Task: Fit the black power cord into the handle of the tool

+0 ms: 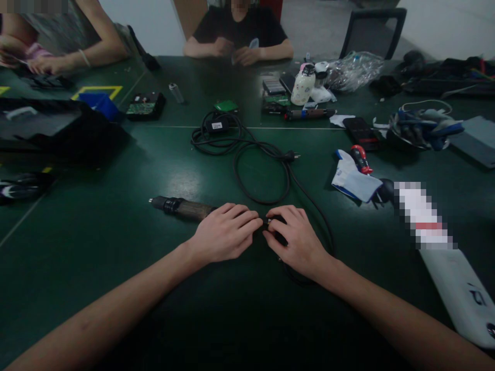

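Note:
A dark electric screwdriver (193, 210) lies level just above or on the green table, its bit pointing left. My left hand (228, 232) is closed round its rear end, which the fingers hide. Facing it, my right hand (297, 239) pinches a small black cable connector (266, 222) at the screwdriver's tail. Whether the connector sits in the screwdriver cannot be made out between the fingertips. From the right hand a black cable (331, 234) curves back to a coil with a labelled black box (217, 125) and a plug (292, 155).
Right of the hands lie a white-blue glove (353, 178), a red-black screwdriver (361, 158) and a long white object (460, 288). A second electric screwdriver (309, 114), a bottle (303, 85) and circuit boards (226, 106) stand further back. A black bin (58, 129) is at left. Two people sit opposite.

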Tool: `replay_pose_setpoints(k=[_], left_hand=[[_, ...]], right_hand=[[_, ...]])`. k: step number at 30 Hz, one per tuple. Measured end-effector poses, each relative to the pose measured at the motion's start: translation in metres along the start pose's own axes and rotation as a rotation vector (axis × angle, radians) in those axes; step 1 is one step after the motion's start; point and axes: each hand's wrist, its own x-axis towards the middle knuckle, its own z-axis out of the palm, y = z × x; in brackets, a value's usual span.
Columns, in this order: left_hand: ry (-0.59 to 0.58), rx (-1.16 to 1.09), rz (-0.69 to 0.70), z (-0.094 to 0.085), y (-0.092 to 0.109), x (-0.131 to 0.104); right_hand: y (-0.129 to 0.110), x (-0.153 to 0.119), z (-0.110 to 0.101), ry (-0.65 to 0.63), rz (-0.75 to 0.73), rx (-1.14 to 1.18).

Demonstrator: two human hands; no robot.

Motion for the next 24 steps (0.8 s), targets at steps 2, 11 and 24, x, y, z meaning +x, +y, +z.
replay_pose_setpoints(k=[2,11,24], left_hand=[[0.003,0.011,0.003,0.0002,-0.0003,0.0000],[0.002,-0.009,0.011,0.0013,-0.0008,-0.0010],[0.046,-0.003,-0.027,0.0025,-0.0005,-0.0009]], right_hand=[[-0.0003,0.0001,-0.0014,-0.008,-0.002,0.003],[0.0000,0.0001,0.0002,-0.011,0.009,-0.001],[0.0025,-0.0008,0.0010,-0.018,0.005,0.003]])
